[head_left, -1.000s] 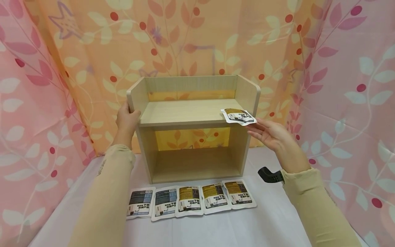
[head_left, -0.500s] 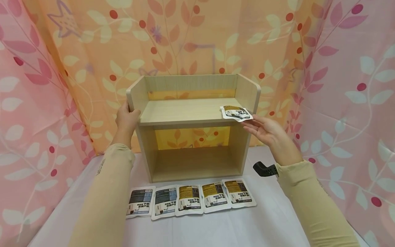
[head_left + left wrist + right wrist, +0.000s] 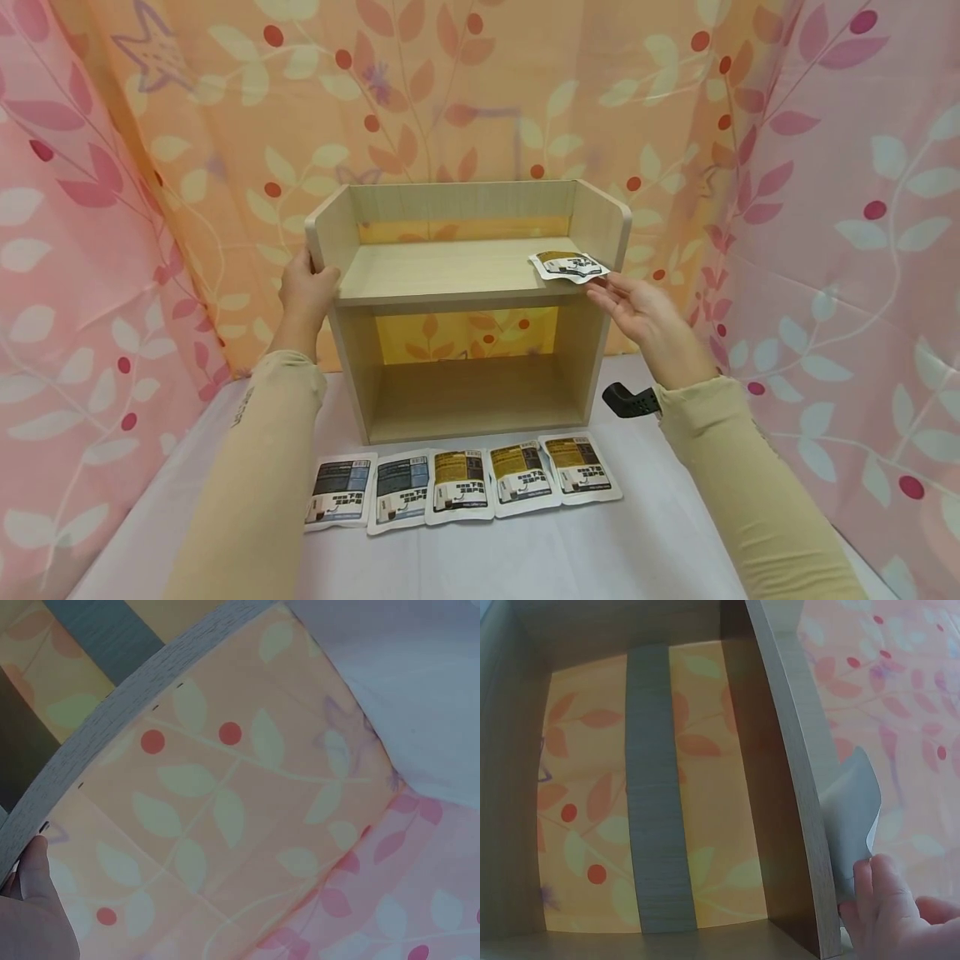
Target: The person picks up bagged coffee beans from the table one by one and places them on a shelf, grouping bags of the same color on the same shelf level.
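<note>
My left hand (image 3: pixel 307 292) grips the left side panel of a light wooden two-tier shelf (image 3: pixel 450 296); in the left wrist view its fingers (image 3: pixel 36 870) touch the panel's edge. A flat white pouch with a gold and black label (image 3: pixel 568 265) lies over the upper board at the right. Its near right corner is pinched by my right hand (image 3: pixel 637 308), just in front of the right side panel. In the right wrist view the pouch's plain underside (image 3: pixel 855 810) shows beside the board edge, with the right hand (image 3: pixel 892 907) at its lower end.
A row of similar pouches lies on the white cloth (image 3: pixel 540 550) before the shelf: blue-labelled ones (image 3: pixel 340 492) at left, gold-labelled ones (image 3: pixel 522 479) at right. A black wrist mount (image 3: pixel 630 400) juts from my right sleeve. Patterned curtains (image 3: pixel 450 92) stand behind and at both sides.
My right hand has moved the pouch left and slightly farther in, from the shelf's front right edge to over the upper board. My left hand has stayed on the side panel.
</note>
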Demonstrator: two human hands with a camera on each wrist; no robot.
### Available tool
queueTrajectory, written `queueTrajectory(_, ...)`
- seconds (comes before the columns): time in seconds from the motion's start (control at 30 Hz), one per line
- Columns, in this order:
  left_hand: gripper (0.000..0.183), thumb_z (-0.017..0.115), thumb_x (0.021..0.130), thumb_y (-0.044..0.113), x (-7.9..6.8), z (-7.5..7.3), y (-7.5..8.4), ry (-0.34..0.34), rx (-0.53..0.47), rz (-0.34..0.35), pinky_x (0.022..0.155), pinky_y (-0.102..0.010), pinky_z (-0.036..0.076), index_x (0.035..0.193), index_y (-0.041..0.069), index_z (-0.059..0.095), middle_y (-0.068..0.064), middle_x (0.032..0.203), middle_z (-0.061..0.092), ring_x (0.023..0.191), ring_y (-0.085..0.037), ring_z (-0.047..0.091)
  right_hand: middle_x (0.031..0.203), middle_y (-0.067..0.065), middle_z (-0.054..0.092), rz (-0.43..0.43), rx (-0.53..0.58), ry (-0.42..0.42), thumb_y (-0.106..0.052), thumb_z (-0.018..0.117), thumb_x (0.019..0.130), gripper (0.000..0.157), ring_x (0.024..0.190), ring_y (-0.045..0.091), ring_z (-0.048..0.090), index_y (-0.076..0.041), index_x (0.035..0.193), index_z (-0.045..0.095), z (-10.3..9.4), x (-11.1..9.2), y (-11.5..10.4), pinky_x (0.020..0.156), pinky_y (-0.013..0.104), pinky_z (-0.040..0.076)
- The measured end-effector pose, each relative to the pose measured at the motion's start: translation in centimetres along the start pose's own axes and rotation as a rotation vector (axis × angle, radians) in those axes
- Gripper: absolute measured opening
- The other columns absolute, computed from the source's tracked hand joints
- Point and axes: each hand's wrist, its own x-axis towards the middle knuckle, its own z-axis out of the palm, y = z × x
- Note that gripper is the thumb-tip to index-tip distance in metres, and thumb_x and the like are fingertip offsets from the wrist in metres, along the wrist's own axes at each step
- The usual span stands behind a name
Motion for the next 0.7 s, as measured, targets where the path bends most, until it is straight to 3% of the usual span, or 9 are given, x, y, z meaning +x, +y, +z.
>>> queueTrajectory(0.2,0.048,0.044,0.089,0.012,-0.1,0.0,0.0,0.010,-0.005,0.001,0.106,-0.048,0.031,0.136,0.006,0.048,-0.013,0.137,0.054,0.123,-0.029,0.045,0.160,0.004,0.015,-0.037,0.016,-0.018,0.001,0.034,0.101,0.063,0.141,0.019,0.024,-0.017,0.156,0.010,0.6,0.4,0.4,0.104,0.030,0.026)
queueTrajectory(0.5,0.044,0.044,0.089,0.014,0.0,0.0,0.0,0.026,0.001,0.001,0.105,-0.048,0.029,0.132,0.005,0.050,-0.014,0.133,0.056,0.120,-0.029,0.046,0.160,0.007,0.013,-0.091,-0.053,0.015,0.005,0.032,0.100,0.062,0.140,0.020,0.026,-0.017,0.156,0.014,1.4,0.5,1.0,0.107,0.029,0.026)
queueTrajectory(0.7,0.043,0.044,0.089,0.013,0.0,0.1,0.0,0.020,-0.003,0.005,0.106,-0.050,0.026,0.130,0.004,0.050,-0.014,0.133,0.056,0.122,-0.031,0.045,0.161,0.005,0.004,-0.099,-0.058,-0.011,0.000,0.029,0.102,0.062,0.143,0.020,0.019,-0.015,0.156,0.001,1.4,-0.1,1.0,0.111,0.029,0.020)
